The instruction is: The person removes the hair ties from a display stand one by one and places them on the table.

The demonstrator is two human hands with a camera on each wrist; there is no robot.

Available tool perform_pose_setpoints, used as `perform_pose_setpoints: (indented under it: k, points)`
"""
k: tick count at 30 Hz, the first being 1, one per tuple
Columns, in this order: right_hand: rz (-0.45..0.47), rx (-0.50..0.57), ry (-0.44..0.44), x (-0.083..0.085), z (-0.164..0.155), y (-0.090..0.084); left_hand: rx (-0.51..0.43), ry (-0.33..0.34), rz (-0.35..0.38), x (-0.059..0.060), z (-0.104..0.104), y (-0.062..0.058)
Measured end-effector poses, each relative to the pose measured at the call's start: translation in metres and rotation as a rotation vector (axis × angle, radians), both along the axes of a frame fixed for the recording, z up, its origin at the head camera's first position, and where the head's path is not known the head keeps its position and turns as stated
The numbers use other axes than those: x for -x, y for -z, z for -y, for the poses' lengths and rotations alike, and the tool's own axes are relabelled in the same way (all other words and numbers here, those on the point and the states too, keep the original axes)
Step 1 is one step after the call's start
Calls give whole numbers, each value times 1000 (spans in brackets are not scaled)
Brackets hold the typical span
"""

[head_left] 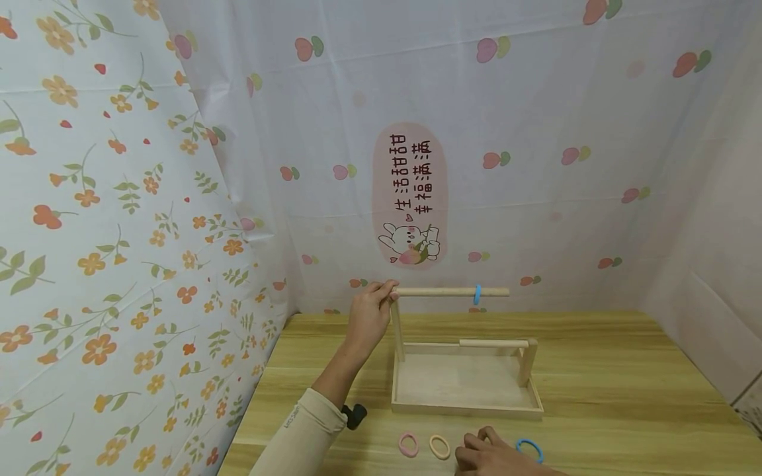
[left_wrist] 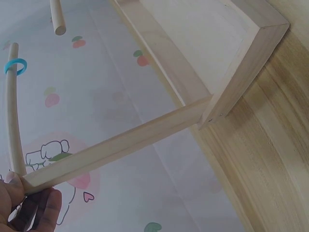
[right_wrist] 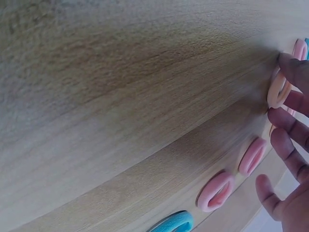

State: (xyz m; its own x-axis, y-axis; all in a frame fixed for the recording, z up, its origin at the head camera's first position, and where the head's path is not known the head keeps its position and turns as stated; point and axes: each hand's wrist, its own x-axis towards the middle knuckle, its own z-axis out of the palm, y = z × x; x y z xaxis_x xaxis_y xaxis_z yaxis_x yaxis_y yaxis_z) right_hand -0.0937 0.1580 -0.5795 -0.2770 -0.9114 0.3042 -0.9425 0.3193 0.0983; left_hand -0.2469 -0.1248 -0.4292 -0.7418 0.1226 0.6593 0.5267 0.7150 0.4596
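A wooden stand (head_left: 467, 404) with a flat tray base and two dowels sits on the table. My left hand (head_left: 374, 305) grips the left end of the upper dowel (head_left: 443, 291); in the left wrist view its fingers (left_wrist: 44, 203) pinch the corner where post and dowel meet. One blue ring (head_left: 477, 295) hangs on that dowel (left_wrist: 13, 66). My right hand (head_left: 481, 451) rests on the table in front of the stand, between a beige ring (head_left: 440, 447) and a blue ring (head_left: 529, 449). In the right wrist view its spread fingers (right_wrist: 286, 126) touch a beige ring (right_wrist: 278, 90).
A pink ring (head_left: 408, 444) lies left of the beige one. The right wrist view shows more pink rings (right_wrist: 216, 192) and a blue one (right_wrist: 173, 224) on the wooden table (head_left: 625, 390). Floral and fruit-print curtains close in the left and back sides.
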Motion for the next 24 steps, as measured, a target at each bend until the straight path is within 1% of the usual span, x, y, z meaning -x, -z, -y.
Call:
perform_pose_setpoints:
  k: [6, 9, 12, 14, 16, 17, 19, 21, 23, 24]
  points:
    - [-12, 12, 12, 0, 0, 3, -7, 0, 5, -1, -1, -1]
    - [-12, 26, -3, 1, 0, 1, -9, -1, 10, -1, -1, -1]
    - [-9, 95, -61, 3, 0, -4, -8, 0, 5, -1, -1, -2]
    - [-6, 135, -67, 7, -1, -10, -5, 1, 0, -1, -1, -2]
    - [-8, 161, -41, 12, -3, -18, -2, 0, -2, -1, -1, -2]
    - [8, 162, -25, 14, -5, -23, -1, 0, -3, -1, -1, -2]
    - [7, 152, 47, 19, -7, -33, 1, 0, -5, -2, -1, -2]
    - [15, 160, 88, 23, -10, -43, 4, 0, -8, -1, -1, -2]
    - [-5, 185, 122, 27, -13, -51, 8, -1, -13, -1, -1, -2]
    - [-32, 201, 140, 30, -14, -54, 9, -2, -13, -1, -1, -1]
